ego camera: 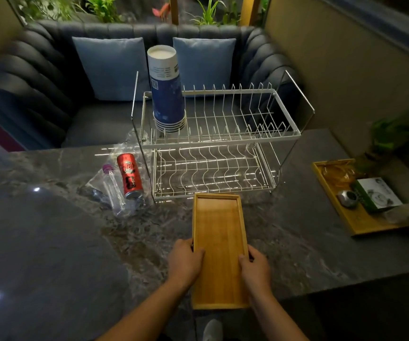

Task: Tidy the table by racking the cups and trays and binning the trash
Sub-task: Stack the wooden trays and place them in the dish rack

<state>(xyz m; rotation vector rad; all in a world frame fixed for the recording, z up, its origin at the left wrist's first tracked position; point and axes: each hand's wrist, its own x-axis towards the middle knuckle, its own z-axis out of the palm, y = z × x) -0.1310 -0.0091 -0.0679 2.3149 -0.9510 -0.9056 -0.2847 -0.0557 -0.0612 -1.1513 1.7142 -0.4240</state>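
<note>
Right, the bamboo tray [219, 244] is in hand, lengthwise and pointing at the dish rack [213, 143], far end just short of the lower tier. Left hand [186, 260] and right hand [255, 265] clamp its long edges, thumbs curled over the rims. Next, I reckon: tip it on edge into the slots. Cups [166, 92] are racked; the can [129, 175] and bottle [112, 189] wait on the worktop [51, 242].
</note>
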